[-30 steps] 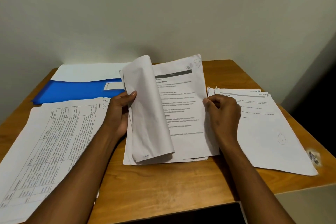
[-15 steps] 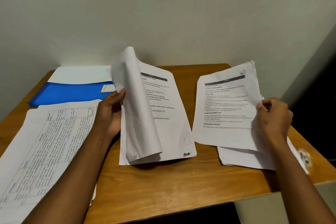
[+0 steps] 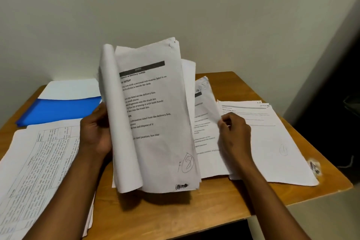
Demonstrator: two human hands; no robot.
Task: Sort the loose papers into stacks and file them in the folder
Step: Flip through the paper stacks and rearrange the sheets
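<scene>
Pale wall backs a wooden table (image 3: 175,218). Over its middle, the left hand (image 3: 97,132) grips the curled left edge of a raised sheaf of printed pages (image 3: 153,122), whose lower edge rests near the front edge. The right hand (image 3: 233,132) pinches one blurred loose sheet (image 3: 204,107) just right of the sheaf. A stack of sheets (image 3: 272,142) lies toward the right edge, table-printed papers (image 3: 39,161) along the left edge, and a blue folder (image 3: 58,111) at the far left corner.
</scene>
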